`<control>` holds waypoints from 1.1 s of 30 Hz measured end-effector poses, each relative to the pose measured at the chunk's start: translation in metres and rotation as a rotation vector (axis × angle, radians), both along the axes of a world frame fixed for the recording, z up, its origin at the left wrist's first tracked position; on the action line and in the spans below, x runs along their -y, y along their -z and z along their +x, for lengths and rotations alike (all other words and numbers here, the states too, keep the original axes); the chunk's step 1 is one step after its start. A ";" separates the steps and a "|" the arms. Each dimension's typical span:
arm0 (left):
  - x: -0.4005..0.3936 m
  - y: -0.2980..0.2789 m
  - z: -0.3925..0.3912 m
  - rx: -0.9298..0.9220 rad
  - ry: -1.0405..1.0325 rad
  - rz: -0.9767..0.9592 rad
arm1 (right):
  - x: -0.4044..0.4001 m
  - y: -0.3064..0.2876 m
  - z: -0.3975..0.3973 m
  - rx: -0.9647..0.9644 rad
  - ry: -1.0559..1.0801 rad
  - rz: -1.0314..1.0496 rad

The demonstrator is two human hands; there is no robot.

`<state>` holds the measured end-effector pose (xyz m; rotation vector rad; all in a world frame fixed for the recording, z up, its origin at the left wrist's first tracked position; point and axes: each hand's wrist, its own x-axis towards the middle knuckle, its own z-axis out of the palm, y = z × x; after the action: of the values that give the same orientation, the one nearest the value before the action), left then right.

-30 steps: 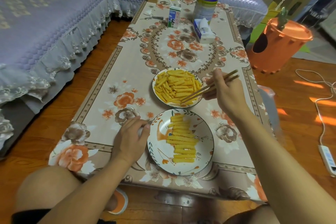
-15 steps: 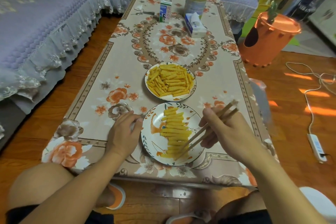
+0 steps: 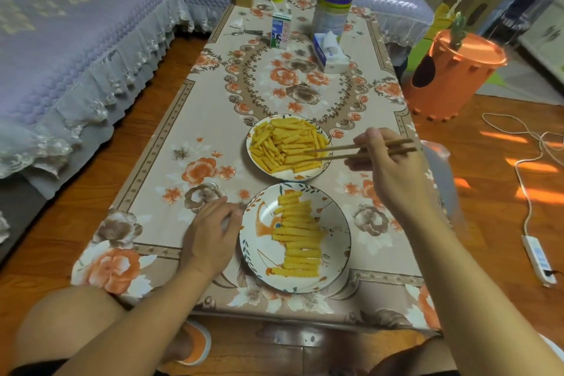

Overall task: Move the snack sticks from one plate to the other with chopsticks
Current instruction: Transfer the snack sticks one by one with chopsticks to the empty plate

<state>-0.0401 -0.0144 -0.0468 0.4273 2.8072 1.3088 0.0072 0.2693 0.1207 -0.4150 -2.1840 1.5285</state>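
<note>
Right hand [image 3: 393,168] grips the chopsticks [image 3: 360,149], fingers curled round the shafts; the tips sit slightly parted over the heaped snack sticks [image 3: 287,143] on the far plate [image 3: 324,168], with nothing visibly caught between them. Left hand [image 3: 210,238] rests on the surface [image 3: 213,119], fingers loosely bent against the rim of the near plate [image 3: 341,241], where a row of sticks [image 3: 297,238] already lies. Risk: a shallow pinch on the ridged sticks could let one slip onto the surface during transfer.
</note>
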 end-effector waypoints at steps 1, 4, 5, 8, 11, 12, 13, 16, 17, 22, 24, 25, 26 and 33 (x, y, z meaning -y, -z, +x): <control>0.000 0.001 0.000 -0.002 -0.001 -0.003 | -0.001 0.005 -0.010 -0.002 -0.006 0.022; 0.000 0.001 0.000 -0.018 0.003 -0.015 | 0.000 0.013 -0.032 0.025 -0.017 0.053; -0.001 0.000 0.000 -0.021 0.003 -0.017 | 0.001 0.015 -0.036 0.035 -0.019 0.053; -0.001 0.000 0.001 -0.026 -0.002 -0.022 | 0.001 0.015 -0.041 0.031 -0.008 0.049; -0.001 -0.002 0.001 -0.022 -0.008 -0.018 | 0.000 -0.003 -0.031 0.014 0.012 0.058; -0.002 -0.002 0.001 -0.024 -0.009 -0.012 | -0.001 -0.014 -0.024 0.033 -0.003 0.025; -0.002 -0.003 0.001 -0.024 -0.008 -0.010 | -0.002 -0.024 -0.015 0.077 -0.036 -0.017; -0.001 -0.003 0.001 -0.028 0.001 -0.004 | 0.003 -0.043 0.018 0.305 -0.176 -0.072; -0.001 -0.003 0.001 -0.027 0.000 0.001 | 0.008 -0.043 0.030 0.369 -0.203 -0.057; -0.001 -0.003 0.001 -0.011 -0.011 0.023 | 0.033 -0.018 0.073 0.433 -0.162 -0.047; -0.001 -0.004 0.001 -0.006 -0.012 0.013 | 0.036 -0.014 0.081 0.420 -0.156 -0.044; -0.001 -0.004 0.001 -0.008 -0.011 0.011 | 0.035 -0.014 0.084 0.408 -0.155 -0.028; -0.001 -0.004 0.001 -0.011 -0.008 0.012 | 0.035 -0.016 0.086 0.388 -0.151 -0.011; -0.002 -0.008 0.004 -0.022 -0.006 0.005 | 0.033 -0.021 0.090 0.273 -0.137 0.001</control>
<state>-0.0361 -0.0128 -0.0391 0.4360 2.8265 1.3204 0.0976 0.2361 0.1420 -0.5088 -2.4664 1.6238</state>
